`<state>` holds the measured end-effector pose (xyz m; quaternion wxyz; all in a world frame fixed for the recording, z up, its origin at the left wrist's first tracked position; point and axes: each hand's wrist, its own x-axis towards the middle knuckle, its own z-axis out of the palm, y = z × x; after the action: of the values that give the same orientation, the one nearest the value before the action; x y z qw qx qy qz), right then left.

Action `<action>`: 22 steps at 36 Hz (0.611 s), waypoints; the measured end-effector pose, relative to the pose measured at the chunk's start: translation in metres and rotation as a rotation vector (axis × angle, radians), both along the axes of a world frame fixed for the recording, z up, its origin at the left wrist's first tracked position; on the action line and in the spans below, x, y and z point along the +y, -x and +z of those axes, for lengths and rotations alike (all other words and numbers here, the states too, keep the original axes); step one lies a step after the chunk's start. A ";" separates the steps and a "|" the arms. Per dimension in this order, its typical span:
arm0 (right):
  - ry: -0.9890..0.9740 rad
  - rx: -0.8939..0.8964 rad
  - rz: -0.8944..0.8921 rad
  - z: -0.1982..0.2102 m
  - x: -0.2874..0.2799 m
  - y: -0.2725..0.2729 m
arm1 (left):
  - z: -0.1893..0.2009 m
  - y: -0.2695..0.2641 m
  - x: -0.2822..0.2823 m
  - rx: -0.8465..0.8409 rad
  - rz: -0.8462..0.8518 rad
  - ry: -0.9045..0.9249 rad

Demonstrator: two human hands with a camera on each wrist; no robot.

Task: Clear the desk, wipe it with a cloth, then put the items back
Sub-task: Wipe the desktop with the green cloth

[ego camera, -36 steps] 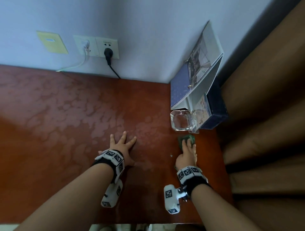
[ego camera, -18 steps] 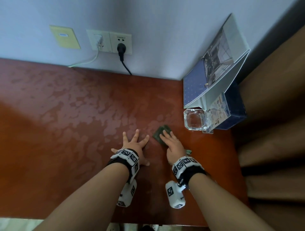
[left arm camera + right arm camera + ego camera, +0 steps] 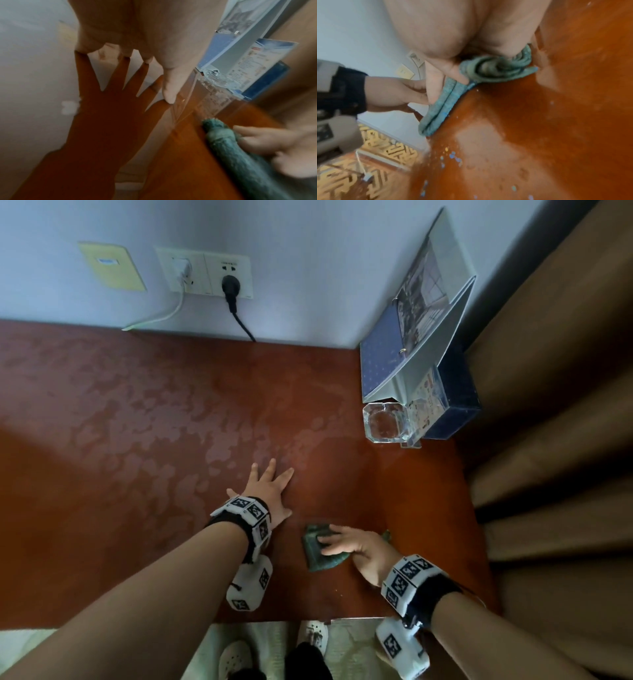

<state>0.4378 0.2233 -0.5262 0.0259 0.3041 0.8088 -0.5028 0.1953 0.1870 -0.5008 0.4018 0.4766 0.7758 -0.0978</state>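
Observation:
A folded green cloth [image 3: 315,556] lies on the red-brown desk [image 3: 137,474], near its front edge. My right hand [image 3: 346,544] presses down on the cloth with fingers laid flat across it. In the right wrist view the cloth [image 3: 447,97] bunches under the palm [image 3: 453,27], with the thumb along its edge. My left hand [image 3: 270,487] rests flat on the desk with fingers spread, just left of and beyond the cloth, holding nothing. The left wrist view shows those spread fingers [image 3: 169,86] and the cloth [image 3: 236,152] off to the right.
A glass ashtray [image 3: 387,422], an open binder [image 3: 411,344] and a dark blue box [image 3: 455,402] stand in the far right corner. Brown curtains [image 3: 555,440] hang along the right side. Wall sockets with plugs [image 3: 219,275] sit above the desk's back edge. Damp patches cover the desk's left and middle.
My right hand slid the cloth from beside the ashtray leftward, then back toward the front edge. The left hand stayed flat in place.

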 end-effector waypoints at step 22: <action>-0.282 -0.252 -0.436 0.005 0.005 0.016 | 0.004 -0.043 -0.042 -0.029 -0.092 -0.040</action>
<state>0.4220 0.2280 -0.5216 -0.0250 0.5316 0.7766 -0.3372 0.2380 0.1453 -0.4971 0.3983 0.5210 0.7491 -0.0936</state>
